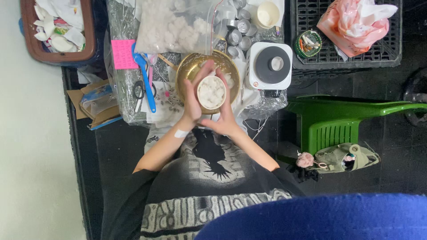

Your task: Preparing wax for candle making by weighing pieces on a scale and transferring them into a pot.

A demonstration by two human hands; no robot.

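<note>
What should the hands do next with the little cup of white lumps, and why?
Probably lower the small cup a little and level it over the gold bowl. Both hands, left hand and right hand, cradle the cup, and it looks heaped to the rim with white chunks. Kept over the bowl, any chunk that tumbles off would likely land inside it.

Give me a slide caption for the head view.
Both hands cup a white bowl of white chunks over a gold bowl.
</note>
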